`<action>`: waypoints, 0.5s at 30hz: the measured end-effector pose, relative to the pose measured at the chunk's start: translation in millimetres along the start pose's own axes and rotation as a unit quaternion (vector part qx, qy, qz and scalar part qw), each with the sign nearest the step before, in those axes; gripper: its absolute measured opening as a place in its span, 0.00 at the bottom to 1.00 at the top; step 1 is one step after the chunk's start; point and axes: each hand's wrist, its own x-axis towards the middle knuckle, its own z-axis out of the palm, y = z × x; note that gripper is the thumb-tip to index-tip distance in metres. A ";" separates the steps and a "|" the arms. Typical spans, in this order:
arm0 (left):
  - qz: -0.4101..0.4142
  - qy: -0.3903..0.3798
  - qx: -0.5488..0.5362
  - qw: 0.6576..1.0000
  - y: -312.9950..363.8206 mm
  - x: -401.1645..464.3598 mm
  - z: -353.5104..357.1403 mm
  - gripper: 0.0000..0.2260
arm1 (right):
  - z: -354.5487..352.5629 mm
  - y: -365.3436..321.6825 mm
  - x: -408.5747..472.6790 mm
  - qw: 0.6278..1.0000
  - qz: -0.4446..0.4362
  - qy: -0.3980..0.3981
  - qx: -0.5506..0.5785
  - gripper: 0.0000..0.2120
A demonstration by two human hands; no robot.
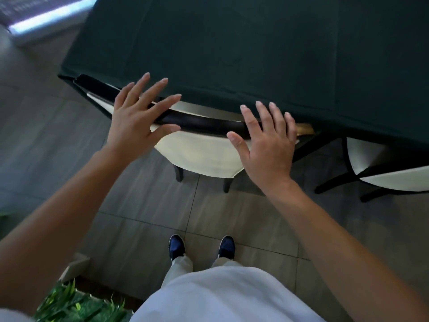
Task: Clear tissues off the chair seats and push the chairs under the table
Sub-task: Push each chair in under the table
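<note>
Both hands sit flat at the chair's black top rail (pixel 204 123), fingers spread and gripping nothing: left hand (pixel 137 119) at the rail's left part, right hand (pixel 269 142) over its right end. The cream-backed chair (pixel 197 154) I'm working is already tucked in, its seat mostly hidden under the dark green tablecloth (pixel 255 47), so I can't tell if any tissue lies on it; no tissue shows anywhere in view. Risks from here: with open palms and no grip, a harder shove could slip off the rounded rail, or the left-hand fingers (pixel 162 104), lying between rail and cloth edge, could get pinched against the tabletop edge. The cloth hangs just over the rail, so pushing further could snag it and drag it. The chair legs on the tiled floor (pixel 151 214) could catch a grout line and tip the back. A second chair (pixel 383 173) on the right sits angled and less tucked in, near the first; I judge it needs pushing next, and swinging it carelessly could knock the two together. My feet stand well apart from the legs.
</note>
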 end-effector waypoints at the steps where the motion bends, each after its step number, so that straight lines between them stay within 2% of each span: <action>1: -0.004 0.000 -0.001 1.000 1.2 0.9 0.8 0.24 | 2.0 3.0 2.9 1.000 -0.005 0.006 0.001 0.30; 7: -0.027 -0.013 -0.001 1.000 25.2 19.8 11.9 0.25 | 9.2 40.6 19.4 1.000 -0.019 0.018 0.011 0.29; 15: -0.011 -0.034 0.010 0.999 19.4 25.3 10.3 0.26 | 13.3 39.1 21.1 0.998 -0.020 0.049 0.014 0.27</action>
